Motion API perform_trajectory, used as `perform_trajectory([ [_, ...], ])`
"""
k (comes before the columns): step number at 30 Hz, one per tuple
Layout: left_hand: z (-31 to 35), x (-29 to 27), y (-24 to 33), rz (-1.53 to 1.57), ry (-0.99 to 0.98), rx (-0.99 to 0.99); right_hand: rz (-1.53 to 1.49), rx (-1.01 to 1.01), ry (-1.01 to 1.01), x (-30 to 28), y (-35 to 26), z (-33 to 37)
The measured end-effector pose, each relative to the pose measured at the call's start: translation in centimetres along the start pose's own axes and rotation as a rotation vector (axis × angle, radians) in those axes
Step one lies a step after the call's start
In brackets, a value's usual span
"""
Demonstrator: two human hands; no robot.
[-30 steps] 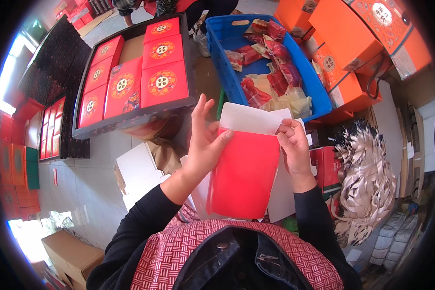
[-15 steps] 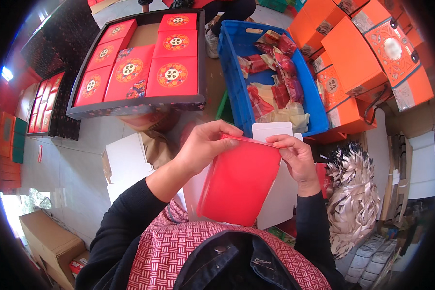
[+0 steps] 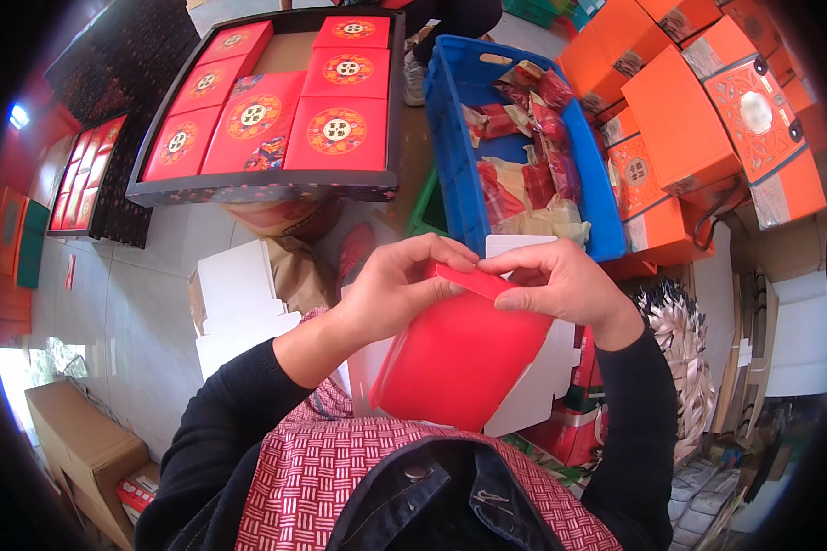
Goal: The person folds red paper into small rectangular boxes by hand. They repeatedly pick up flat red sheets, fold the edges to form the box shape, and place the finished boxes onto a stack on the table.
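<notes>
A red cardboard box (image 3: 464,354) rests over my lap, its plain panel facing up and its far edge raised. The fingers of my left hand (image 3: 400,285) pinch the left end of the narrow red flap (image 3: 473,280) along that edge. On the flap's right part, my right hand (image 3: 565,285) closes with its thumb on the near side. Both hands' fingertips nearly meet at the flap's top. Just past them, a white card tab (image 3: 515,242) sticks up. The box's underside is hidden.
Ahead left stands a black tray (image 3: 266,190) of red patterned boxes. Right of it, a blue crate (image 3: 455,174) holds wrapped packets. Orange boxes (image 3: 675,119) are stacked at right. White card blanks (image 3: 239,285) lie left of my lap, and a brown carton (image 3: 87,441) sits lower left.
My right hand has moved left and turned inward along the box's far edge, nearer my left hand. The red flap now tilts up between the fingers. My left hand stays on the edge.
</notes>
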State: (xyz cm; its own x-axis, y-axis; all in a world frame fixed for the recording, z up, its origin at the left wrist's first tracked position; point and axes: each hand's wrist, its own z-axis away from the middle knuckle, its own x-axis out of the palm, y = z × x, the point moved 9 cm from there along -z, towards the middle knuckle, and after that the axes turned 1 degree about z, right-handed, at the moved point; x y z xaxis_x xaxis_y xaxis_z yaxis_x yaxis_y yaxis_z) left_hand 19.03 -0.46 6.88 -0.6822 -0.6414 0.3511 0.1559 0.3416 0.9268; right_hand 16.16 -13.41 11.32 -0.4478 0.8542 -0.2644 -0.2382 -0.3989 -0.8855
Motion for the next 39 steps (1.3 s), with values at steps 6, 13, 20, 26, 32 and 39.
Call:
perform_trajectory([
  [6, 0.1, 0.5, 0.6, -0.009, -0.056, -0.015, 0.229, -0.178, 0.113, -0.3, -1.7, 0.3],
  [13, -0.1, 0.2, 0.7, -0.024, -0.058, 0.029, 0.512, -0.354, 0.211, 0.3, -3.2, 0.6],
  [20, -0.2, 0.5, 0.9, -0.090, -0.107, 0.059, 0.584, -0.346, 0.098, 0.5, -3.8, 0.4],
  [26, -0.3, 0.5, 0.8, -0.051, -0.098, 0.121, 0.617, -0.364, 0.012, 0.0, -3.7, 0.1],
  [32, -0.3, 0.5, 1.0, -0.130, -0.123, 0.145, 0.650, -0.248, -0.032, -0.1, -3.2, -0.2],
  [39, -0.4, 0.4, 1.1, -0.179, -0.116, 0.122, 0.650, -0.368, -0.006, 0.4, -4.0, -0.5],
])
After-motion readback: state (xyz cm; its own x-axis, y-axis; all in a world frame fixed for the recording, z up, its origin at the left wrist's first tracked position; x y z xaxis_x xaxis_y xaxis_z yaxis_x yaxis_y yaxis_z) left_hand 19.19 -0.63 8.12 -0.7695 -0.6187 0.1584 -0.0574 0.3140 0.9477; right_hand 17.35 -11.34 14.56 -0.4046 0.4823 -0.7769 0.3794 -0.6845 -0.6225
